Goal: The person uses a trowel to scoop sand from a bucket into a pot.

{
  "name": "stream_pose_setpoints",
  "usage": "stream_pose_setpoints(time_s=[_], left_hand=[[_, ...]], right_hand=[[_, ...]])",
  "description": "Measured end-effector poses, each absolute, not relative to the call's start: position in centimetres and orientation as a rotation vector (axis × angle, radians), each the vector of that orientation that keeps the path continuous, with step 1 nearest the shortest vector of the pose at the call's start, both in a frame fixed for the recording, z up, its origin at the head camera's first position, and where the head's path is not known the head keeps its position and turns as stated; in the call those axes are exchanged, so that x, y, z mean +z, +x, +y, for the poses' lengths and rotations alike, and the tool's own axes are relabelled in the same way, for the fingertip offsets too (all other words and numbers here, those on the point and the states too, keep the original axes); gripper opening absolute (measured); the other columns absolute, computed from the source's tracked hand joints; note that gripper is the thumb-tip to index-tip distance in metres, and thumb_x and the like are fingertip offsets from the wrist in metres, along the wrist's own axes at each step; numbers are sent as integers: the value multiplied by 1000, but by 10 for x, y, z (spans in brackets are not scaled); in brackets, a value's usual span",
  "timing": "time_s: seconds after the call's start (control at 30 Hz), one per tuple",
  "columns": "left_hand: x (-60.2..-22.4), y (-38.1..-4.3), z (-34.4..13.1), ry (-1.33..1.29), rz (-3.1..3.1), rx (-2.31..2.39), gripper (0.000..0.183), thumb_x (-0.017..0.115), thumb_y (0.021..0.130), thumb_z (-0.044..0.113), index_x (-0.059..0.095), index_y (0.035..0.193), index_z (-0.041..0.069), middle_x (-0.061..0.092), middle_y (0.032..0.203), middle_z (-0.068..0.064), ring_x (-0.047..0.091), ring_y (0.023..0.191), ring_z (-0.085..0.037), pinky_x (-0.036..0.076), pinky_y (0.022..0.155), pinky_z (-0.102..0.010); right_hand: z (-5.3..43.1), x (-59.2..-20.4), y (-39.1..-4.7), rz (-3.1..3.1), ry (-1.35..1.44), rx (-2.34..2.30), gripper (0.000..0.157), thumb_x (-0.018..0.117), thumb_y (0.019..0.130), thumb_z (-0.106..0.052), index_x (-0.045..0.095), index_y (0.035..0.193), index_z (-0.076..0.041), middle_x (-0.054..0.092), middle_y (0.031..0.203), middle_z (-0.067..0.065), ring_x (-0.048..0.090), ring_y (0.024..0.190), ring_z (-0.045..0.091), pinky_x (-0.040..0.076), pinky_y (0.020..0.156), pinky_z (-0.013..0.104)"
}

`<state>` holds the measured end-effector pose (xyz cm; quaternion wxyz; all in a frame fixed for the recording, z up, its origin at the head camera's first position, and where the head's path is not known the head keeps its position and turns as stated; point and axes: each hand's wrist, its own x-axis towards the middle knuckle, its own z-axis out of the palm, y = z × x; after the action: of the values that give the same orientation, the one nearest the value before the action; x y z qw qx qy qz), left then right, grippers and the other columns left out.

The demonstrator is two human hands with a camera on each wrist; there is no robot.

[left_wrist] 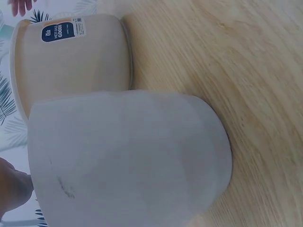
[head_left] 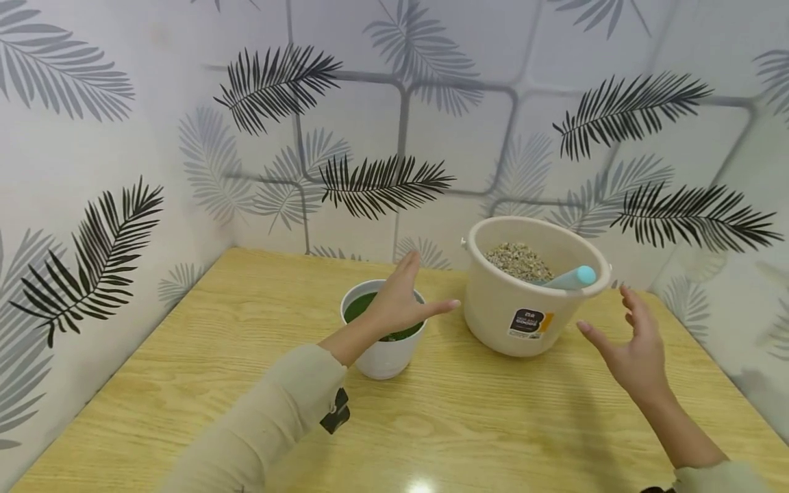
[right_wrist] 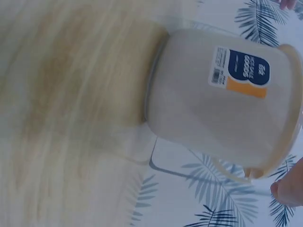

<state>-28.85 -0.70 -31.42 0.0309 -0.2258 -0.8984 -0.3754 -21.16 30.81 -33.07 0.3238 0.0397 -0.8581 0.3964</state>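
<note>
A cream bucket (head_left: 493, 315) with a printed label stands at the back right of the table. Inside it lies a coarse grainy mix (head_left: 518, 260), and the light-blue handle (head_left: 570, 278) of a tool leans on its rim. Left of the bucket is a white pot (head_left: 385, 359) with a green inside. My left hand (head_left: 401, 301) hovers over this pot, thumb stretched toward the bucket and fingers extended, holding nothing. My right hand (head_left: 637, 352) is raised just right of the bucket, fingers spread and loosely bent, also holding nothing. The right wrist view shows the bucket's label (right_wrist: 241, 71) close up.
Everything stands on a wood-grain table (head_left: 246, 315). Walls with a leaf pattern (head_left: 388, 185) rise behind it and on both sides. A small black object (head_left: 335, 412) shows beside the left sleeve (head_left: 271, 411).
</note>
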Motion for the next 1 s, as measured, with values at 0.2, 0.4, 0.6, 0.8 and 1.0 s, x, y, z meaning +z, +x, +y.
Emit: stream_pose_setpoints(time_s=[0.2,0.4,0.6,0.8,1.0], left_hand=[[-315,-298,4,-716,-2742,-1178,108,61,73,62,3,146,8,1,153,-8,4,141,-25,14,114,-44],[-311,-302,19,-711,-2743,-1180,105,65,72,57,9,146,6,5,153,-10,6,141,-24,13,114,-42],[-312,-303,34,-698,-2755,-1219,108,65,71,59,8,145,5,4,153,-9,6,141,-22,14,114,-41],[-317,-307,48,-712,-2708,-1270,107,66,71,57,6,146,11,6,153,-9,7,141,-23,15,113,-45],[-313,-311,65,-821,-2579,-1287,107,71,68,54,7,147,21,21,150,-7,24,137,-23,29,107,-48]], right_hand=[[322,-322,-221,-2269,131,1032,79,67,78,-14,22,143,-3,30,143,24,28,129,41,23,112,31],[335,-318,-230,-2378,217,1029,83,64,82,-19,13,143,2,17,145,29,20,128,53,18,102,65],[343,-318,-237,-2496,261,1030,86,60,85,-25,3,145,0,9,147,30,12,131,52,16,101,67],[341,-316,-248,-2564,268,1062,89,60,85,-28,-1,145,-3,1,149,26,6,133,51,12,101,69],[342,-316,-254,-2566,273,1051,94,62,83,-30,-4,144,-2,-1,148,29,2,133,51,6,101,70]])
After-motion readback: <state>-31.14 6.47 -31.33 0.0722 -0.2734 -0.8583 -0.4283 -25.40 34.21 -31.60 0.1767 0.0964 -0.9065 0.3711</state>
